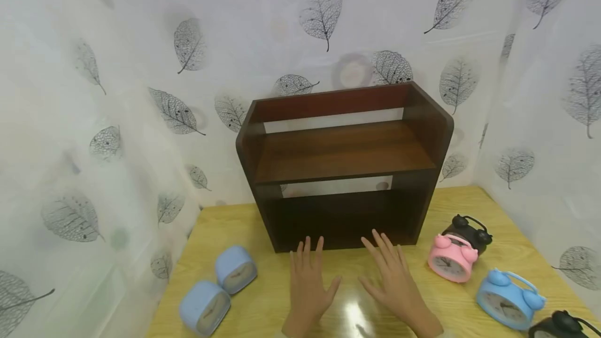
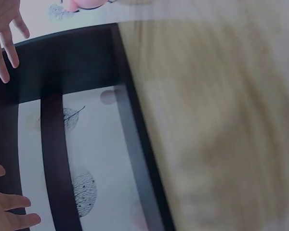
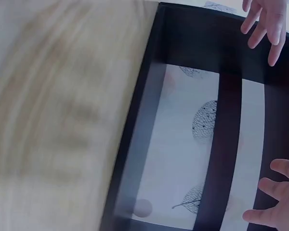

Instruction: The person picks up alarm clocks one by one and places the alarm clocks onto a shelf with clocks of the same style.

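Observation:
Both hands are spread flat with straight fingers, palms down over the wooden table, and neither holds anything. My left hand (image 1: 307, 286) lies just in front of the shelf, its fingertips close to the lower front edge. Opposite it, my right hand (image 1: 394, 286) slants inward with its thumb toward the left. Behind them stands a dark brown two-tier shelf (image 1: 345, 153), upright, with bare boards. In the left wrist view the left hand's fingers (image 2: 14, 211) show at the lower left; in the right wrist view the right hand's fingers (image 3: 274, 192) show at the right edge.
Two blue box-shaped clocks (image 1: 236, 269) sit on the table (image 1: 263, 317) at left. At right are a pink twin-bell alarm clock (image 1: 452, 260), a black one (image 1: 467, 231) behind it, a blue one (image 1: 509, 299) and another black one (image 1: 559, 325). A leaf-print curtain (image 1: 277, 30) hangs behind.

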